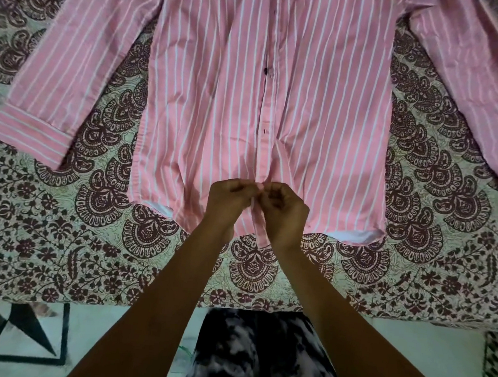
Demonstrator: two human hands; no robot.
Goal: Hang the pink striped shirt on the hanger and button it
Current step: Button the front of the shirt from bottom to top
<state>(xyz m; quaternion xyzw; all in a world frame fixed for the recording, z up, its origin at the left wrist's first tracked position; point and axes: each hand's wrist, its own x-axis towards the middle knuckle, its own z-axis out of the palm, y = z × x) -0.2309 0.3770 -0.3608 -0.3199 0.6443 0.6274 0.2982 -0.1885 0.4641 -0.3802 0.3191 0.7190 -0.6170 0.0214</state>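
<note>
**Desk:** What does the head view show?

**Photographer:** A pink striped shirt [207,99] lies front-up and flat on a bed spread with a paisley-printed bedsheet [53,248], sleeves fanned out to either side. The left hand [230,200] and right hand [285,213] meet at the placket [262,147] near the hem, fingers of both curled and pinching the fabric edges, apparently working the lowest button. No hanger is visible; the collar is out of frame.

**Desk:** Risks?

**Photographer:** The cloth is thin, soft woven cotton by the look of it, already rippling around the grip. In my judgement, the small button could slip from the fingertips, or go into the wrong hole and skew the front. A dark button [266,69] higher up looks done.

**Desk:** Textures?

**Photographer:** White pinstripes, stiff banded cuff [31,134], curved hem; patterned floor tile [8,335] below.
</note>
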